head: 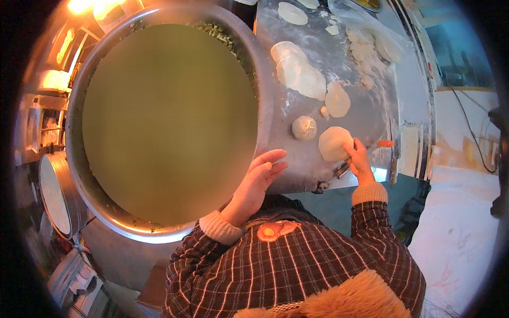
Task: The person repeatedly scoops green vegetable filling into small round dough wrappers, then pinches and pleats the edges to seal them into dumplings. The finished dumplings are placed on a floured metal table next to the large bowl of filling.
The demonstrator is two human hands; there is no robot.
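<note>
My right hand (360, 161) pinches the right edge of a round, flat dough wrapper (334, 142) over the floured work table. Beside the wide metal basin's rim (264, 119), my left hand (260, 181) is open and holds nothing, its fingers pointing towards the table. A pleated, filled bun (304, 128) sits just left of the wrapper. Farther up lie another flat dough round (338, 100), a small dough lump (325, 111) and overlapping dough sheets (298, 71). Bits of chopped green filling (218, 35) cling inside the basin; a blurred area hides most of its contents.
Clear plastic sheeting (391, 37) covers dough pieces at the table's far right. An orange-red object (384, 143) rests near the right edge. A round steamer-like container (57, 194) stands left of the basin. A brown box (153, 284) is below it.
</note>
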